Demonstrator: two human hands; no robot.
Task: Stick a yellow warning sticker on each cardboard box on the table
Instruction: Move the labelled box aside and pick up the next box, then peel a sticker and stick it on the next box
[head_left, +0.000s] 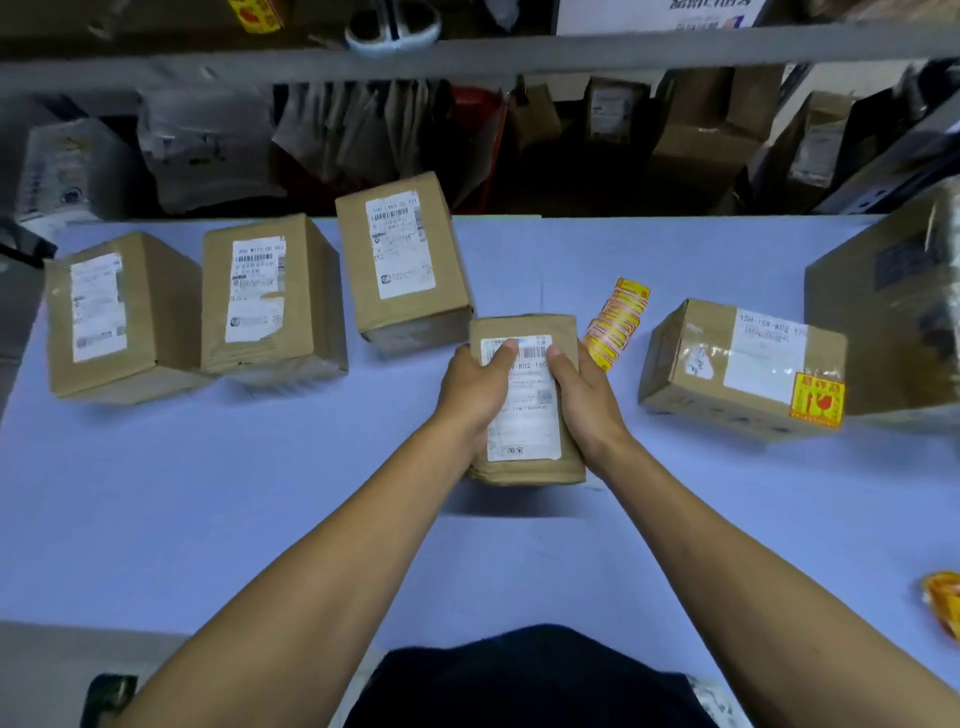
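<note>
A small cardboard box (524, 332) with a white shipping label sits mid-table. My left hand (475, 387) grips its left side, thumb on the label. My right hand (584, 395) grips its right side. No yellow sticker shows on its top. A strip of yellow warning stickers (615, 322) lies just right of it. To the right, a box (737, 364) carries a yellow sticker (816, 399) at its near corner. Three boxes stand in a row at the left (122, 312), (270, 296), (402, 260), each with a white label and no yellow sticker visible.
The table (208, 493) has a pale blue cover. A large cardboard box (893, 301) stands at the right edge. A yellow item (943, 597) lies at the near right edge. Shelving packed with parcels (363, 135) runs behind the table.
</note>
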